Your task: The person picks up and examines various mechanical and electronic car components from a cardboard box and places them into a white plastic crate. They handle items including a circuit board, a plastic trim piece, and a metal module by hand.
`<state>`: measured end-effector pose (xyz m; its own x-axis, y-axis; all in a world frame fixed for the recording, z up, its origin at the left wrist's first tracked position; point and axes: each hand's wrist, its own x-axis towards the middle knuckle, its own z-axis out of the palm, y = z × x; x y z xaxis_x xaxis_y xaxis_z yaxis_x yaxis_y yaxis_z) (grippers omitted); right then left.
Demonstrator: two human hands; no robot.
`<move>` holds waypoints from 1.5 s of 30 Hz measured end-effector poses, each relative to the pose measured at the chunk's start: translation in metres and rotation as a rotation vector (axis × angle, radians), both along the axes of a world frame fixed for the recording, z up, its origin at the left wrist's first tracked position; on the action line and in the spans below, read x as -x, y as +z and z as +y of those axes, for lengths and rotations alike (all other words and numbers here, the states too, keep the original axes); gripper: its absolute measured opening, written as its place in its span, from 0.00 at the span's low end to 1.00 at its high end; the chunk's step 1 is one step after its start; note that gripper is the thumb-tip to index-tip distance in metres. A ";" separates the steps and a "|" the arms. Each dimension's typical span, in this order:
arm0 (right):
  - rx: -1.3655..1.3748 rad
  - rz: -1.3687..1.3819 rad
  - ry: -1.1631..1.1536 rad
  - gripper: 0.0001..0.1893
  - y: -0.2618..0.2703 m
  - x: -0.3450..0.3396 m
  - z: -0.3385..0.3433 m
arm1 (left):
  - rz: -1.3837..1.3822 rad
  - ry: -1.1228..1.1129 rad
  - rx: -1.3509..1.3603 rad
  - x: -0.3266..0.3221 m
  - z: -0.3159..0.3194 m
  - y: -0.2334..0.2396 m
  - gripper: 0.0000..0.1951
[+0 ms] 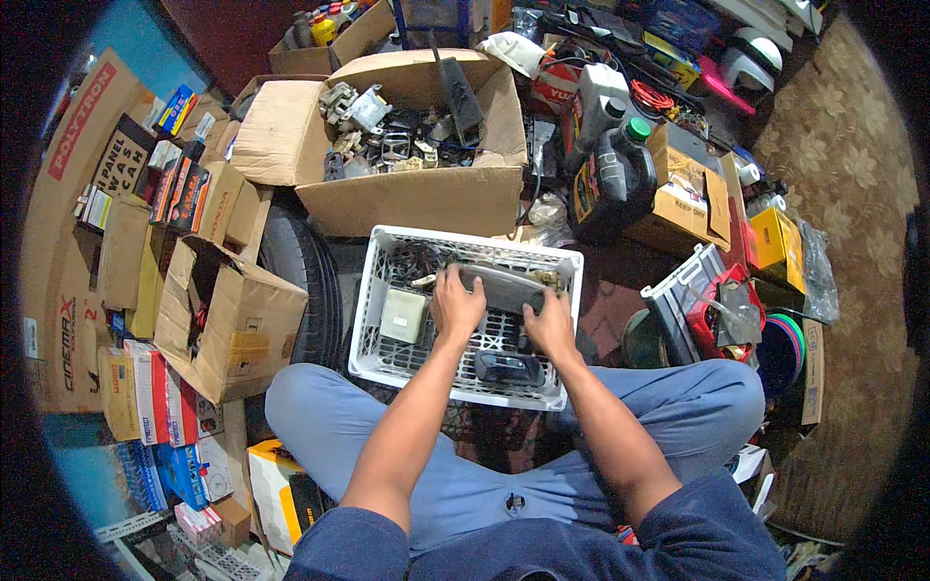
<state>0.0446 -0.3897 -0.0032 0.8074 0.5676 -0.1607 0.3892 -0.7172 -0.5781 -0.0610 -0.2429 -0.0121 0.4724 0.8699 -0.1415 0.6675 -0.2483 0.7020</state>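
A white plastic crate (367, 319) with slotted walls and floor stands before my crossed legs. Inside it, my left hand (458, 301) and my right hand (552, 323) grip opposite ends of a flat grey panel-like part (505, 287), whose material I cannot tell. A pale cream square box-shaped part (404, 315) lies on the crate floor to the left of my left hand. Nearer to me, a glossy black oblong part (508, 368) rests by the front wall. Small metal parts and dark wiring (421, 260) lie along the crate's far side, partly hidden by the panel.
Beyond the crate stands an open cardboard box (407, 200) full of mixed parts. A tire (309, 283) and a torn cardboard box (247, 327) flank the left. At the right are a black jug (614, 181) with a green cap and a tilted organizer case (676, 298).
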 end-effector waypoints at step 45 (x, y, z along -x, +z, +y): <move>-0.749 -0.212 0.175 0.22 0.207 -0.071 0.079 | -0.032 -0.244 -0.256 0.053 0.076 0.222 0.28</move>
